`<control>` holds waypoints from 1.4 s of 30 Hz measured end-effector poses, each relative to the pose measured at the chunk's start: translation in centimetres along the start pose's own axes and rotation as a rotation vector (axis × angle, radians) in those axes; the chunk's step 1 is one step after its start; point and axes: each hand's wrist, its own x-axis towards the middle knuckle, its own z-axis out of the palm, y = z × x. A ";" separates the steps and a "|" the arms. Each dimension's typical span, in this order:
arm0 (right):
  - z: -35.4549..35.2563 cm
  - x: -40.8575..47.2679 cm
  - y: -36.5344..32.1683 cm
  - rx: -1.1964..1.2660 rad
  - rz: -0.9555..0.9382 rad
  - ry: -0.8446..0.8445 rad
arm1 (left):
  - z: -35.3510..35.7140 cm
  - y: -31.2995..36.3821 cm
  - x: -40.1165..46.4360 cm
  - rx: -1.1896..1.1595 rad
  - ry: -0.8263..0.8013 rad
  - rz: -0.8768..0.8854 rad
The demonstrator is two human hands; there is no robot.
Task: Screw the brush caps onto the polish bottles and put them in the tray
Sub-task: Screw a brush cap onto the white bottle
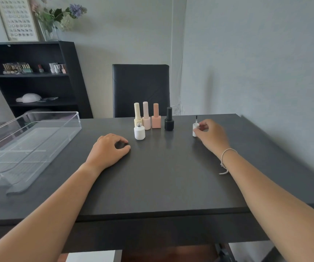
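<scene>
White brush cap [195, 128] pinched upright by right hand [210, 136] | left hand [108, 150] empty, loosely curled on table [162, 176]

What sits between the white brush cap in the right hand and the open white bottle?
Nothing visible. The white brush cap, gripped by the right hand, has bare dark tabletop leftward to the open white bottle; the black capped bottle stands just behind that path.

Uncapped white bottle [139, 132] on dark table [162, 176]; cap in right hand.
Right hand [210, 136] at 1 o'clock pinches white brush cap [195, 129], brush up. Left hand [108, 150] rests empty, curled. Clear tray [39, 133] at 10 o'clock.
</scene>
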 end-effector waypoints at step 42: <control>2.4 -2.9 -5.2 0.438 -0.296 -0.168 | 2.8 5.5 1.3 -0.409 0.140 0.151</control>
